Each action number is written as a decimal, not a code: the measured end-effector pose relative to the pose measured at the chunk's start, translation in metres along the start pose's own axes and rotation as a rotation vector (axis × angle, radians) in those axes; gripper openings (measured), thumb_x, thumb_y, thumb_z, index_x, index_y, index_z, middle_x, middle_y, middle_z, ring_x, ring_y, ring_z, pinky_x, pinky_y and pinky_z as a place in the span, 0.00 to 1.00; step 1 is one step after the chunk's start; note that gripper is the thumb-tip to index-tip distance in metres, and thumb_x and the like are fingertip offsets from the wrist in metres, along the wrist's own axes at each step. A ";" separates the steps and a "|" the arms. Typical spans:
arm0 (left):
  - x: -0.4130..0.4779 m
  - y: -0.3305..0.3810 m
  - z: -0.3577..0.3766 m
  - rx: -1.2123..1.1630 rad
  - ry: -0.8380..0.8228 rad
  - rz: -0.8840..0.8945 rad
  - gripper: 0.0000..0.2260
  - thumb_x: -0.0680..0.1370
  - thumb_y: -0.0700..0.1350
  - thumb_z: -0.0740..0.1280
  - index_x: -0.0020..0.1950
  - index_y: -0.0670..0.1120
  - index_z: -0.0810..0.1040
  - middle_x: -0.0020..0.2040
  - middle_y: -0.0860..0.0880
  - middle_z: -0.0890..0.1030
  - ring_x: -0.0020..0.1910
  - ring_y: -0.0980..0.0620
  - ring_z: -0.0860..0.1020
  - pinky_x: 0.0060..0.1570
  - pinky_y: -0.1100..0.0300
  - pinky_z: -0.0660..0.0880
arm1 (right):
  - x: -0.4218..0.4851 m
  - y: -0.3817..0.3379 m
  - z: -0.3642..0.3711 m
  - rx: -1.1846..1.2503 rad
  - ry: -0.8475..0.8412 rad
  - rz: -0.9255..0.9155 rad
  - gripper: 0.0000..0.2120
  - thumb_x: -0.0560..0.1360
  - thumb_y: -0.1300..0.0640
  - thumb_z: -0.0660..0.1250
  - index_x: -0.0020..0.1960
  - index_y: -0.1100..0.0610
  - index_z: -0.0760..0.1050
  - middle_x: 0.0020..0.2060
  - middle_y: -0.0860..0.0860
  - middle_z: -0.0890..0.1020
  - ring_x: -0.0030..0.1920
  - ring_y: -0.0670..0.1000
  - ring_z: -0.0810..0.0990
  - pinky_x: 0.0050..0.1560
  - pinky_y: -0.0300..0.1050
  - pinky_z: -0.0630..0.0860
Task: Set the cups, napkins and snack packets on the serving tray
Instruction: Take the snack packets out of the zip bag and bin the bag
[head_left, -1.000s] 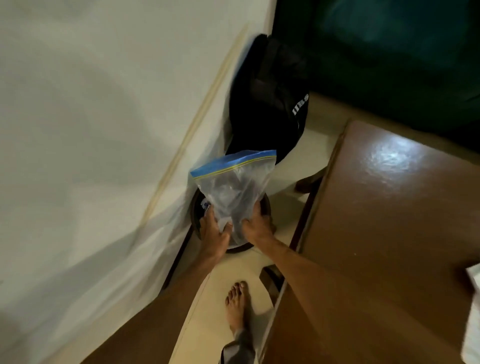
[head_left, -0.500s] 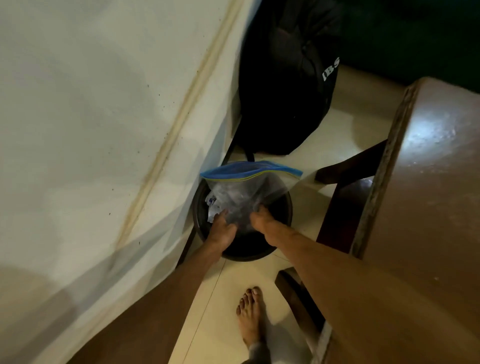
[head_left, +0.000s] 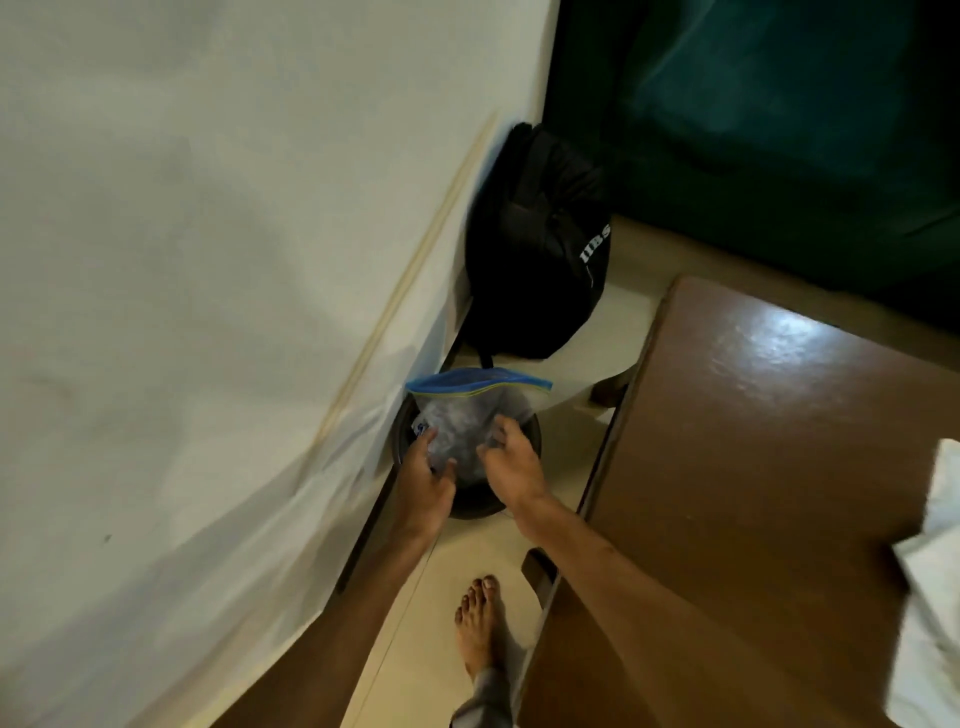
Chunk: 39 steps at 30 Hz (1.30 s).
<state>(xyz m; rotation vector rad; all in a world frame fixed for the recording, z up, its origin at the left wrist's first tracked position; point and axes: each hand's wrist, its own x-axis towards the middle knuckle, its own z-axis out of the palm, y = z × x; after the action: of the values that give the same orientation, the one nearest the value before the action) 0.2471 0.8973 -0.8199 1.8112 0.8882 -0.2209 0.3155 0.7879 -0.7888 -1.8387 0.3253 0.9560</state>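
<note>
A zip bag (head_left: 470, 410) stands in a bin (head_left: 530, 434) on the floor (head_left: 571, 415). The left hand (head_left: 423, 486) is at the bag's left side and the right hand (head_left: 511, 467) at its right, fingers against the bag. Beyond the fingers, behind the bin, a backpack (head_left: 540, 244) leans at the wall (head_left: 208, 260), which runs left of the left fingers. A table (head_left: 779, 467) lies right of the right fingers, with a cloth (head_left: 935, 571) on its right edge. A foot (head_left: 478, 623) rests on the floor nearer than the hands.
</note>
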 end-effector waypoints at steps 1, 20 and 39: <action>-0.011 0.009 0.000 0.003 0.005 0.026 0.24 0.80 0.36 0.65 0.75 0.46 0.68 0.70 0.44 0.75 0.67 0.46 0.76 0.66 0.47 0.74 | -0.012 -0.005 -0.006 0.023 -0.002 -0.038 0.24 0.81 0.61 0.61 0.76 0.52 0.64 0.69 0.50 0.74 0.70 0.52 0.72 0.62 0.41 0.69; -0.345 0.164 0.090 0.182 -0.092 0.427 0.28 0.80 0.37 0.64 0.79 0.49 0.61 0.78 0.51 0.66 0.74 0.54 0.67 0.71 0.47 0.71 | -0.313 0.080 -0.246 -0.054 0.200 -0.379 0.25 0.81 0.58 0.66 0.77 0.49 0.65 0.75 0.46 0.69 0.75 0.45 0.66 0.72 0.43 0.66; -0.586 0.218 0.267 0.373 -0.296 0.613 0.26 0.80 0.39 0.67 0.78 0.47 0.64 0.76 0.48 0.70 0.75 0.50 0.68 0.72 0.49 0.69 | -0.524 0.246 -0.475 -0.110 0.633 -0.403 0.22 0.79 0.59 0.68 0.72 0.54 0.70 0.70 0.52 0.75 0.70 0.53 0.71 0.67 0.57 0.73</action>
<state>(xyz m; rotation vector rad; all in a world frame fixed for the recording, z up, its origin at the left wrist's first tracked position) 0.0449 0.3562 -0.4619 2.2317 0.0615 -0.2615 0.0481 0.1639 -0.4733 -2.1705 0.2658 0.1019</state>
